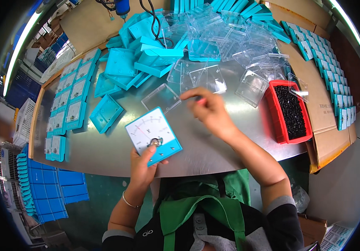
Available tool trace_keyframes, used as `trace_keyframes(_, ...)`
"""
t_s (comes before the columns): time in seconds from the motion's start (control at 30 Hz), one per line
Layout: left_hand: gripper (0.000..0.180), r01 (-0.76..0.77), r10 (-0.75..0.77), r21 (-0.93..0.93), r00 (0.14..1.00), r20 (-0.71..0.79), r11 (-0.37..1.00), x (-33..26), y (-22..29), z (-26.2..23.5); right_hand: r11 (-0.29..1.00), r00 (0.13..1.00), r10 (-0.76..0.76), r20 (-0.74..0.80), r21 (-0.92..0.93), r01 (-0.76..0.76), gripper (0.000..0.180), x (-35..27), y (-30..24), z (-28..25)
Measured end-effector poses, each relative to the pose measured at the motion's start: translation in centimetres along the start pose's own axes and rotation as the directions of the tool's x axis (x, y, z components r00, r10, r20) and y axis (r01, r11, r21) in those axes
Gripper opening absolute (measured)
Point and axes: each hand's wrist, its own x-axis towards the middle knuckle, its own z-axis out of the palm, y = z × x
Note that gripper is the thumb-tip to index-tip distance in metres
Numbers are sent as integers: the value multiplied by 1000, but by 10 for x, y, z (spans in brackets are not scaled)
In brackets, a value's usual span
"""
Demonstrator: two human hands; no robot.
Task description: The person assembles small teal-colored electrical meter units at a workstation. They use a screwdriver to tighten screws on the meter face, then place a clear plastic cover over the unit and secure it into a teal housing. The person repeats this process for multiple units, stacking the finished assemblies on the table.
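My left hand (141, 164) grips a panel meter (150, 129) by its near edge, thumb on the front beside the metal movement. The meter has a turquoise base and a white dial with a curved scale and a red line, and it tilts over the table's front. My right hand (213, 115) hovers to its right with the fingers curled and the index finger reaching left. Something small, dark and pink shows at those fingers, too small to name. Just beyond the meter lies a clear plastic cover (162, 98), apart from both hands.
Turquoise housings (121, 62) and clear covers (234, 37) are heaped at the back of the metal table (205, 154). A red bin (275, 121) of small black parts stands right. Rows of meters line the left (74, 112) and a cardboard sheet (328, 138) at right.
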Motion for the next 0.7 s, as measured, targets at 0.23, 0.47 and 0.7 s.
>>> trace_keyframes(0.23,32,-178,174,-24,977,-127,984,9,19,-17,455,876,-230,424,-749,482,14,-15,38,47)
trace_keyframes(0.47,30,-150,140,-88,984,-114,985,15,15,-24,935,949,315,14,168,-313,9,-75,-14,-29)
trace_keyframes(0.7,31,-120,118,-51,992,-46,991,20,13,-10,865,945,323,51,-422,-273,16,-101,-7,-66)
